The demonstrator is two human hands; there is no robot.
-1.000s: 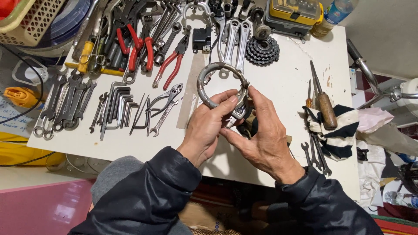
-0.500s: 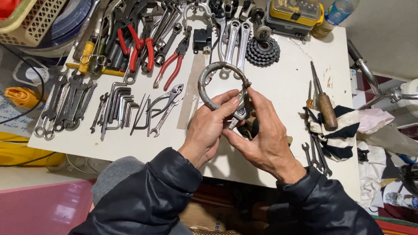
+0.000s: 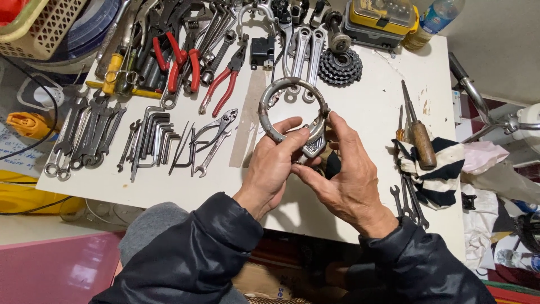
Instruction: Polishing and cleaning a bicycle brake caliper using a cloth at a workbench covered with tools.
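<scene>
Both my hands hold a worn grey metal ring lock (image 3: 281,101) above the white table (image 3: 371,107). My left hand (image 3: 274,169) pinches the lower left of the ring between thumb and fingers. My right hand (image 3: 344,174) grips its silver lock body (image 3: 313,145) at the lower right, with fingers on the ring's end. The ring's open loop stands up towards the far side. Dark jacket sleeves cover both forearms.
Spanners (image 3: 84,138), hex keys (image 3: 152,138), red-handled pliers (image 3: 222,84) and crank arms (image 3: 306,56) lie across the table. A cog cassette (image 3: 340,67), a wooden-handled screwdriver (image 3: 419,135) on a striped cloth (image 3: 439,174), a yellow case (image 3: 379,19) and a bottle (image 3: 430,25) sit to the right.
The ring lock has tilted slightly in my hands as my right fingers shifted along the lock body. Both hands stay at the same spot.
</scene>
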